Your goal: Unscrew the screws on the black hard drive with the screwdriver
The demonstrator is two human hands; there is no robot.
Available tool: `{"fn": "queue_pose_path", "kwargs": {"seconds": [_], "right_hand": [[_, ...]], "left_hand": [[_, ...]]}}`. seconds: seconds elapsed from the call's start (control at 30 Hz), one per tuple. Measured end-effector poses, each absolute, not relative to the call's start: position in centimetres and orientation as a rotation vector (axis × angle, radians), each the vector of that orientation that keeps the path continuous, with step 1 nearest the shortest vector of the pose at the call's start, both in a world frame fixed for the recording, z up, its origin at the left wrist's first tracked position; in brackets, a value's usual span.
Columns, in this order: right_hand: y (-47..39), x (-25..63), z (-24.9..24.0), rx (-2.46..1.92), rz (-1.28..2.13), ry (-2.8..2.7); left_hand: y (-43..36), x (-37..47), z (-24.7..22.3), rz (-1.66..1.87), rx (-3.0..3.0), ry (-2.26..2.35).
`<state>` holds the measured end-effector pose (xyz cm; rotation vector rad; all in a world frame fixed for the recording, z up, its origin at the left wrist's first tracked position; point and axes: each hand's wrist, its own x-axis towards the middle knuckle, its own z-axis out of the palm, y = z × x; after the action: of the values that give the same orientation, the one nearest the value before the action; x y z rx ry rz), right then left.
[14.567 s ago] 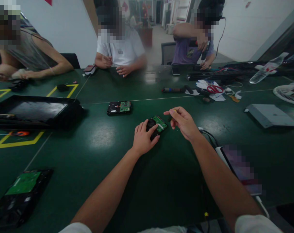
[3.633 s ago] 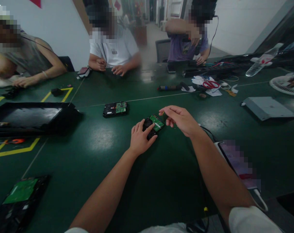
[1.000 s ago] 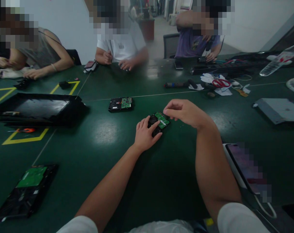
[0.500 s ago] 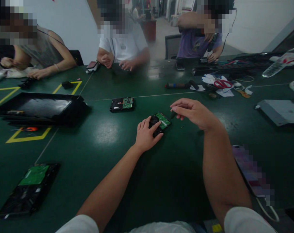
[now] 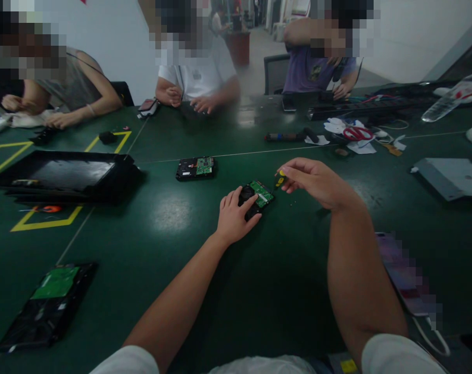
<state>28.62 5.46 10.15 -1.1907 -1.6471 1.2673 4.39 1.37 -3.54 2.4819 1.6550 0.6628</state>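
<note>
A hard drive point(image 5: 264, 196) with a green circuit board lies on the green table in front of me. My left hand point(image 5: 236, 215) spans its left end, the index finger stretched onto the board and the thumb at the near edge. Beyond the drive's right corner, my right hand point(image 5: 304, 179) pinches a small screwdriver point(image 5: 279, 181) with a yellow and black handle. The tool points down at that corner; whether its tip touches a screw is too small to tell. A few tiny specks, perhaps screws point(image 5: 291, 204), lie right of the drive.
Another hard drive point(image 5: 196, 168) lies farther back, a third point(image 5: 51, 301) at near left. Stacked black trays point(image 5: 64, 174) stand left, an orange-handled tool point(image 5: 49, 209) before them. A grey metal box point(image 5: 450, 177) and a phone point(image 5: 403, 275) are right. Several people sit across the table.
My right hand has tilted and turned the screwdriver, so its yellow handle now shows below the fingers. My left hand and the hard drive have stayed in place.
</note>
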Motion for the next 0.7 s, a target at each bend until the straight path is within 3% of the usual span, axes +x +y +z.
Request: {"fn": "queue_pose_path", "kwargs": {"seconds": [0.7], "right_hand": [[5.83,28.53,10.08,-1.197,1.029,-1.738]], "left_hand": [[1.37,4.41,-3.54,0.671,2.477,1.649]]}}
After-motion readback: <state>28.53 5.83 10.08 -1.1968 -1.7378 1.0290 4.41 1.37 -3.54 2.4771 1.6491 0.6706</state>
